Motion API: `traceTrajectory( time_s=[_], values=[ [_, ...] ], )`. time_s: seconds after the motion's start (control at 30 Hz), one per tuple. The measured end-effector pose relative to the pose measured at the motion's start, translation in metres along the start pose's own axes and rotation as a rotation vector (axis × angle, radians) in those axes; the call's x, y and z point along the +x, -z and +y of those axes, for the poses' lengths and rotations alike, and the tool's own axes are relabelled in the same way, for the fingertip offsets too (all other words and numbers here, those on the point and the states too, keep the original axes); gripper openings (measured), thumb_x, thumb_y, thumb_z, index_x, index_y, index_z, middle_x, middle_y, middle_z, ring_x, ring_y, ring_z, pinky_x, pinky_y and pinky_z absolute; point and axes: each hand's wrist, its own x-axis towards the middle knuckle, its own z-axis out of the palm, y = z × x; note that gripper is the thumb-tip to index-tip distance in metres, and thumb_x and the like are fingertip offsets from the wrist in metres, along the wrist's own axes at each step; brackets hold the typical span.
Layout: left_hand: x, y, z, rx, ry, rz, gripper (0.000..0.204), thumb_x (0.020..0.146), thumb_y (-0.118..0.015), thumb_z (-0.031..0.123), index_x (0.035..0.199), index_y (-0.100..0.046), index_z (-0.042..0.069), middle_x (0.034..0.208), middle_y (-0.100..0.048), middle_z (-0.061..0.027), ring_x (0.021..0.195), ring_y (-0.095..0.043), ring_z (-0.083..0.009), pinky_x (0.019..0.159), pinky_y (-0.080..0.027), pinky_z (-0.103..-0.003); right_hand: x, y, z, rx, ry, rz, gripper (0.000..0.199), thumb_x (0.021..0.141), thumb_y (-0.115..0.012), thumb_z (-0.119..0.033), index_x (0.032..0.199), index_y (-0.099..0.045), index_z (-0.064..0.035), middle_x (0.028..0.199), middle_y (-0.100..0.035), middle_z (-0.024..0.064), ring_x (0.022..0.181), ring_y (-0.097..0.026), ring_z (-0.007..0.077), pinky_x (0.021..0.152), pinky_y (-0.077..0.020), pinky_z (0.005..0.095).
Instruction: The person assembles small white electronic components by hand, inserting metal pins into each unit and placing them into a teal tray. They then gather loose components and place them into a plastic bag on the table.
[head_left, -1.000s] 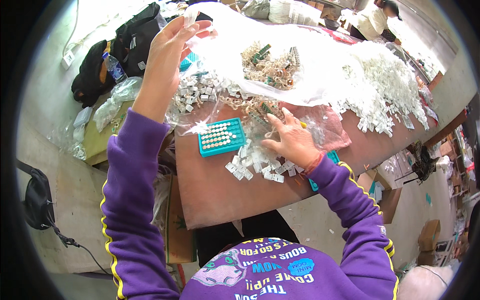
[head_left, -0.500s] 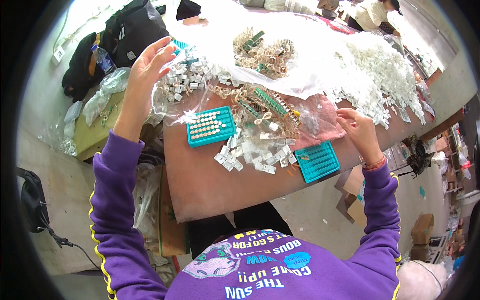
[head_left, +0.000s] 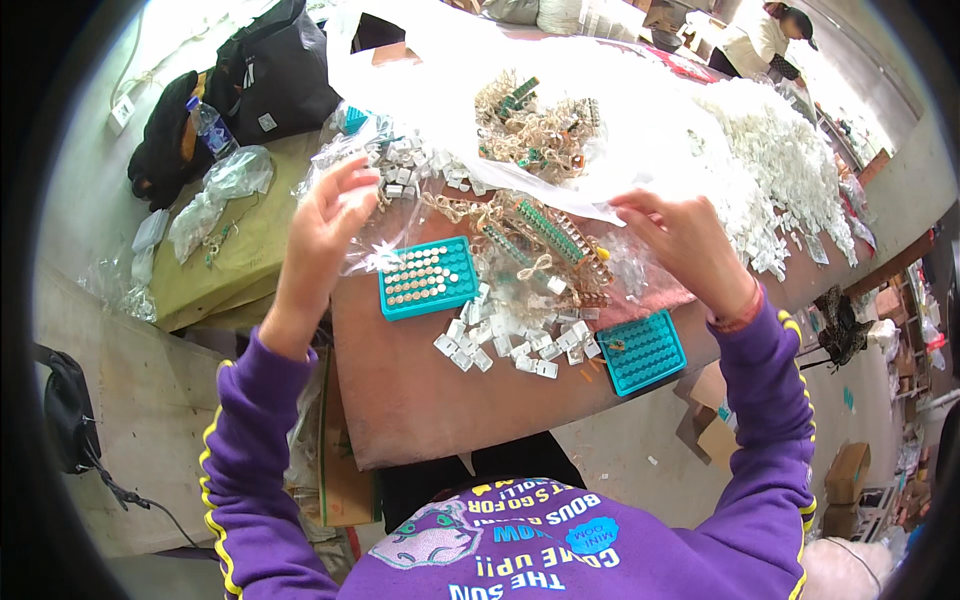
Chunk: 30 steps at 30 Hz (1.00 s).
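My left hand (head_left: 333, 215) is raised over the left side of the table, its fingers curled in at a crumpled clear plastic bag (head_left: 402, 215). The bag droops over the back left corner of a teal tray (head_left: 428, 303) that holds rows of small round pale pieces. My right hand (head_left: 685, 235) pinches the near edge of a white plastic sheet (head_left: 575, 203). Below that hand, a second teal tray (head_left: 648, 375) shows bare round pits, with a small tan bit at its corner. Between the hands lie green strips with beige cords (head_left: 550, 232).
Small white blocks (head_left: 540, 345) are scattered before the strips, with more blocks (head_left: 405, 155) behind. White pieces form a big heap (head_left: 780, 165) at right. A bottle (head_left: 210, 128) and black bag (head_left: 280, 75) stand at left. Another person (head_left: 755, 42) works at the back right.
My left hand has come down and slightly right, toward the tray of round pieces. My right hand has moved left and up to the white sheet's edge. The view has shifted slightly.
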Motion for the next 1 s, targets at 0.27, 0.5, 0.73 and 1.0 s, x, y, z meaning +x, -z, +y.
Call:
traceTrajectory(
  time_s=[0.27, 0.5, 0.73, 1.0],
  values=[
    [-0.107, -0.021, -0.016, -0.081, 0.142, -0.065, 0.044, 0.089, -0.060, 0.000, 0.132, -0.052, 0.000, 0.114, -0.063, -0.0123, 0.105, -0.063, -0.0163, 0.093, -0.049, -0.030, 0.164, -0.085, 0.063, -0.258, -0.155, -0.336, 0.088, 0.077, -0.077, -0.044, 0.144, -0.037, -0.0026, 0.116, -0.063, 0.0283, 0.106, -0.063, 0.0393, 0.093, -0.0487, 0.0427],
    [-0.149, -0.046, -0.022, -0.026, 0.093, -0.066, 0.042, 0.085, -0.062, -0.008, 0.126, -0.058, 0.001, 0.106, -0.068, -0.0133, 0.093, -0.069, -0.0194, 0.084, -0.053, -0.030, 0.188, -0.128, 0.077, -0.420, -0.247, -0.466, 0.082, 0.075, -0.076, -0.036, 0.146, -0.039, -0.0163, 0.121, -0.063, 0.0215, 0.109, -0.063, 0.0332, 0.096, -0.0496, 0.0421],
    [-0.129, -0.085, -0.047, -0.122, -0.024, -0.121, 0.030, 0.089, -0.057, -0.009, 0.118, -0.063, -0.001, 0.099, -0.068, -0.0131, 0.090, -0.068, -0.0193, 0.077, -0.055, -0.028, 0.188, -0.111, 0.108, -0.311, -0.297, -0.278, 0.053, 0.080, -0.067, -0.025, 0.129, -0.056, -0.0121, 0.100, -0.069, 0.0184, 0.095, -0.068, 0.0297, 0.084, -0.0513, 0.0382],
    [-0.128, -0.084, -0.065, -0.061, -0.042, -0.037, 0.023, 0.091, -0.055, -0.009, 0.110, -0.067, -0.002, 0.093, -0.066, -0.0125, 0.080, -0.068, -0.0167, 0.071, -0.055, -0.025, 0.188, -0.095, 0.123, 0.001, -0.204, 0.006, 0.042, 0.086, -0.064, -0.036, 0.118, -0.065, -0.0076, 0.099, -0.071, 0.0149, 0.086, -0.066, 0.0256, 0.080, -0.0514, 0.0345]
  ],
)
